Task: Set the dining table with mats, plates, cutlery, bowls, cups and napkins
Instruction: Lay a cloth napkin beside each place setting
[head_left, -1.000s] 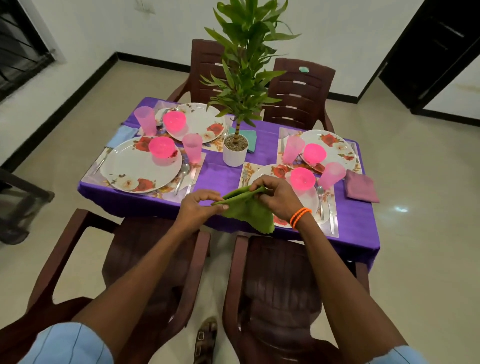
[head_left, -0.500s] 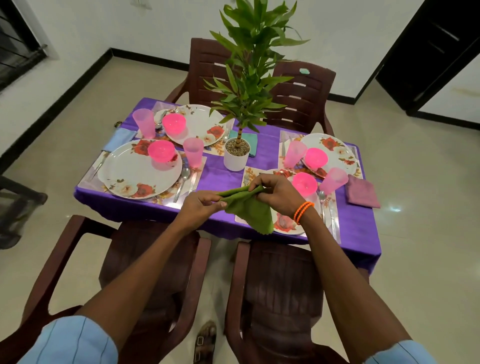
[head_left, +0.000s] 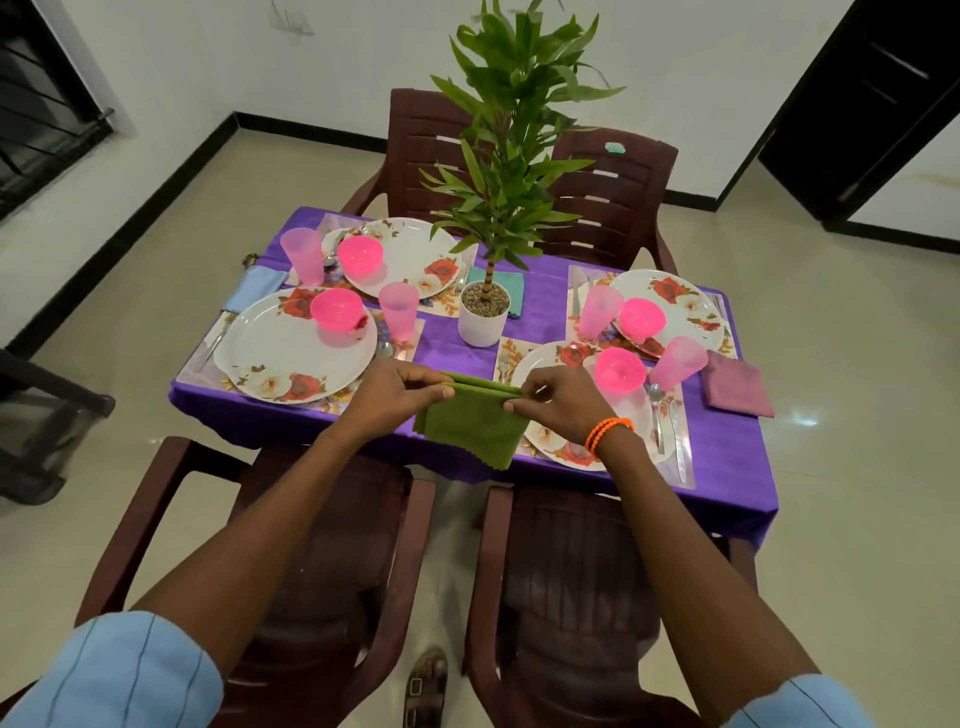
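Your surface (head_left: 457, 358) carries four laid places. You hold the green napkin (head_left: 470, 423) above its near edge, left hand (head_left: 392, 397) and right hand (head_left: 558, 402) each pinching the fold's ends, likely squaring it for placing.

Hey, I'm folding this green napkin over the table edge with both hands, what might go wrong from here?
1. The green napkin hangs past the table edge, held only by the left hand and right hand; a loosened grip might drop it onto the chairs.
2. The right hand hovers over the near right plate, close to a pink bowl and pink cup; a quick move could knock them.
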